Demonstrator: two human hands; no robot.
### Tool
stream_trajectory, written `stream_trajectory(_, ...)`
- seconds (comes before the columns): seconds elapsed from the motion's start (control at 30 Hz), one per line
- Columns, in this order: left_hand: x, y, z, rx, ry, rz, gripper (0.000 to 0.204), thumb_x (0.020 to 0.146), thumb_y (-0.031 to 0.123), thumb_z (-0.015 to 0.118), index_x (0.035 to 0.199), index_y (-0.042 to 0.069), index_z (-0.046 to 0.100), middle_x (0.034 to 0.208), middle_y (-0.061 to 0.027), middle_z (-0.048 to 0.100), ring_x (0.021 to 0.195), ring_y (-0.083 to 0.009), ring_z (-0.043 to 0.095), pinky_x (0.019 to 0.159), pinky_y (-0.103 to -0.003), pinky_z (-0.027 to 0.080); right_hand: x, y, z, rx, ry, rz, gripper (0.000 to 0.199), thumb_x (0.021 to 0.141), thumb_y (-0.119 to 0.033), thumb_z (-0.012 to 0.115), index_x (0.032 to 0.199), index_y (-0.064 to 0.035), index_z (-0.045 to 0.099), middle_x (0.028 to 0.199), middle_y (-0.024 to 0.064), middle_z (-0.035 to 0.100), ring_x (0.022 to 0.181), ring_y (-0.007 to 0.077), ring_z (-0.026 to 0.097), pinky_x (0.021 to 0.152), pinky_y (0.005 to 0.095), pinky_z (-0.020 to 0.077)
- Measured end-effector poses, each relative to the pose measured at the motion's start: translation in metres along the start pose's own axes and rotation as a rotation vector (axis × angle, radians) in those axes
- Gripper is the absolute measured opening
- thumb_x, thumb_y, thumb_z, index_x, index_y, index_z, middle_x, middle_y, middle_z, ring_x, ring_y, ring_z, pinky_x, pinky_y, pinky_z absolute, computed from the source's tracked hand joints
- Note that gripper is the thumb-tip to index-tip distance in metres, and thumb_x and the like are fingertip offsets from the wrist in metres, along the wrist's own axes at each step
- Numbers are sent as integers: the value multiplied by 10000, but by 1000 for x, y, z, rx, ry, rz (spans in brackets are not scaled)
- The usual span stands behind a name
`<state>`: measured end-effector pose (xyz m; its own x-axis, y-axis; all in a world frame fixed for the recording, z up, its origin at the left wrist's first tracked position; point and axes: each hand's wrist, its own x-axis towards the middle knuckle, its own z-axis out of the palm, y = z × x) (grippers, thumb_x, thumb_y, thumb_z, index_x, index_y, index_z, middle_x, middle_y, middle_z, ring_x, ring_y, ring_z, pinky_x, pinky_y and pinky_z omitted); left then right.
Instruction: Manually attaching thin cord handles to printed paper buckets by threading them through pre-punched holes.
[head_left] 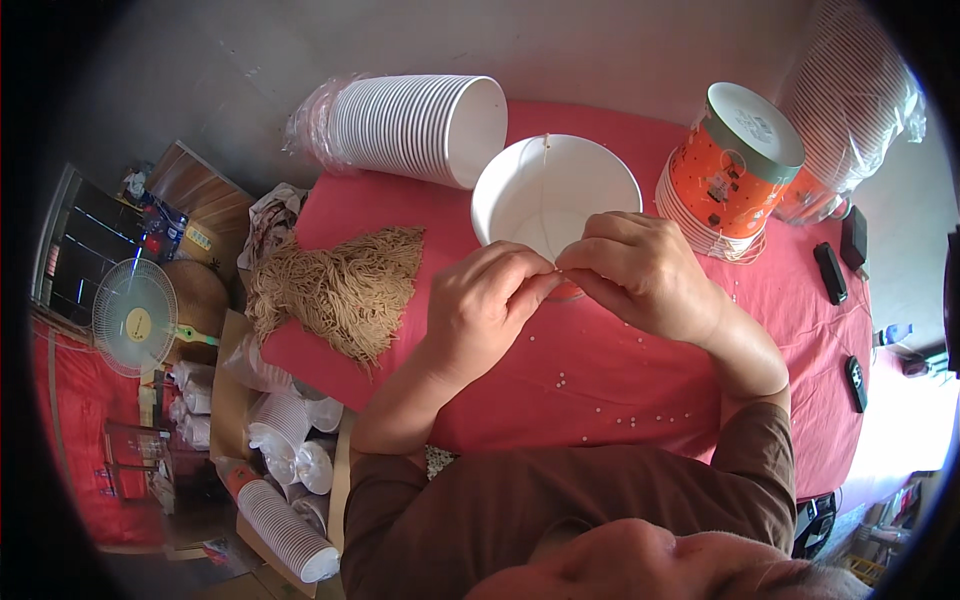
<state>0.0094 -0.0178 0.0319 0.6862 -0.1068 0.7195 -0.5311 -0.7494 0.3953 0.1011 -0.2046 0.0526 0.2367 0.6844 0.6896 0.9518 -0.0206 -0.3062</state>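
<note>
Nearest, small white beads [561, 384] are lying scattered over the red-covered tabletop [500, 410], and the right forearm [755, 360] is crossing above it; a low sweep of that arm could be sending beads rolling off.

Beyond, 2 bare hands are meeting at the near rim of a white bucket [500, 205]. The left grip [482, 300] and right grip [645, 275] are pinching, tip to tip, what is apparently a thin cord [544, 205]; the fingers are hiding its end. The cord is running across the bucket's open mouth from a small knot at the far rim. If either pinch is loosening, the cord could be slipping free; a hard tug could be tipping the bucket or straining the rim.

Farther out, a tan cord bundle [335, 290] is lying to the left and orange printed buckets [715, 185] are standing upside down to the right. Behind, a white bucket stack [400, 120] is lying sideways.
</note>
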Motion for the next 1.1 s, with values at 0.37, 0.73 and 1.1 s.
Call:
stream_trajectory(0.37, -3, -2, 1, -6, -32, -11, 245, 742, 54, 814, 860, 43, 600, 804, -70, 674, 680, -247, 676, 554, -345, 532, 1, 2, -1, 32, -74, 20, 136, 779, -102, 736, 883, -76, 652, 827, 73, 645, 742, 288, 662, 595, 407, 523)
stream_trajectory(0.73, -9, -14, -4, 138, -268, -84, 179, 800, 82, 778, 953, 32, 700, 970, -93, 715, 792, -269, 708, 654, -343, 568, -1, 21, -6, 100, -159, 140, 85, 789, -50, 679, 851, -41, 621, 844, 95, 629, 733, 310, 655, 603, 417, 519)
stream_trajectory(1.1, -3, -21, 11, 274, -55, 331, 155, 747, 51, 713, 897, 49, 675, 927, -25, 642, 683, -177, 633, 565, -302, 535, -3, 17, -13, 24, -212, 120, 83, 801, -61, 651, 844, -28, 588, 822, 116, 608, 744, 337, 637, 627, 446, 508)
